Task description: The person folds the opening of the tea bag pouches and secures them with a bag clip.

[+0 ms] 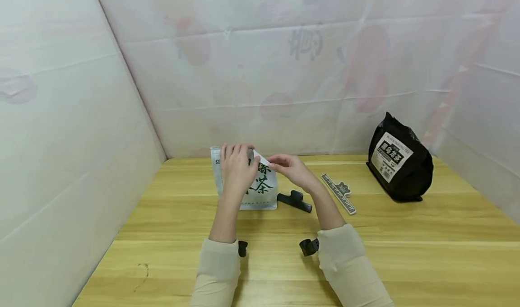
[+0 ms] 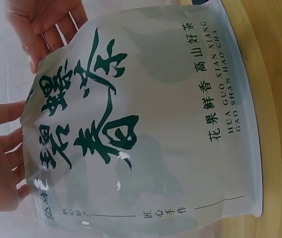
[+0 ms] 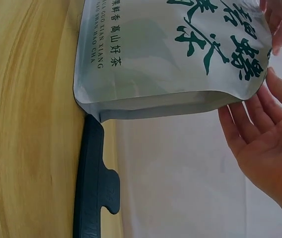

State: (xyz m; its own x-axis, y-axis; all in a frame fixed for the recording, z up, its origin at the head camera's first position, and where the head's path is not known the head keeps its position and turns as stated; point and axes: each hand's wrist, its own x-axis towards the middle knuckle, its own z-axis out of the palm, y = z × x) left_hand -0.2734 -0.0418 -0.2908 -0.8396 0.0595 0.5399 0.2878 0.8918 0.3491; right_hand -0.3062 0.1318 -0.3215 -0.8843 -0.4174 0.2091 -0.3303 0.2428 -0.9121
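A pale green tea pouch (image 1: 258, 197) with dark green lettering stands upright on the table. My left hand (image 1: 239, 169) grips its top edge from the left, fingers lying over the rim and behind it. At the top right corner my right hand (image 1: 296, 171) pinches the edge between thumb and fingers. A white strip of the folded top shows between the hands in the head view. In the left wrist view the front of the pouch (image 2: 156, 124) faces the camera. From the right wrist, its side gusset (image 3: 166, 105) is visible, with fingers behind the upper edge.
A black bag clip (image 1: 294, 201) lies by the pouch's lower right corner. Farther right is a white clip (image 1: 339, 194) with a ruler-like pattern. A black oolong tea bag (image 1: 400, 162) stands at the back right. White cloth walls (image 1: 243, 95) border the wooden table (image 1: 178, 234).
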